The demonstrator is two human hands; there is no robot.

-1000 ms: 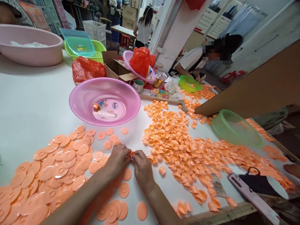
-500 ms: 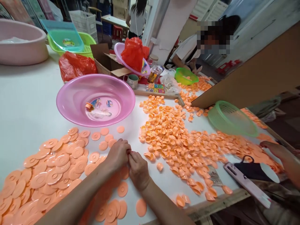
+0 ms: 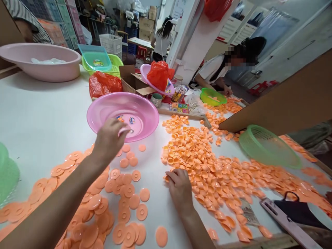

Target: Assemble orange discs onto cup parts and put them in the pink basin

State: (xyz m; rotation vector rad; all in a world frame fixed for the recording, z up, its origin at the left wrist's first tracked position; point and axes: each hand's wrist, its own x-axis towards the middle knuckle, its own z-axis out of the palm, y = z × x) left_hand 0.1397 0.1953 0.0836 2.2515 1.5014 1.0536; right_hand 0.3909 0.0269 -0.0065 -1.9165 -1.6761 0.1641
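Note:
My left hand (image 3: 109, 140) reaches over the near rim of the pink basin (image 3: 100, 107), thumb and forefinger apart, with nothing plainly held between them. It partly hides an orange piece (image 3: 120, 118) on the basin floor. My right hand (image 3: 180, 188) is at the left edge of a heap of small orange plastic cups (image 3: 194, 152). Its fingertips are pinched on one orange cup (image 3: 165, 178), mostly hidden under them. Flat orange discs (image 3: 90, 204), some with a raised ring, lie in a heap below my left forearm and loosely between my hands.
A green mesh basket (image 3: 269, 152) stands beyond the cups, near a cardboard partition (image 3: 280, 93). A phone (image 3: 285, 224) and a dark mask (image 3: 298, 209) lie at lower right. Across the table, a person works by a green bowl (image 3: 212, 97). Red bags (image 3: 105, 85) and a mug (image 3: 156, 99) stand behind the basin.
My hands were together over the discs and have parted. The left moved forward to the basin; the right moved right to the cups. The view has shifted left and up.

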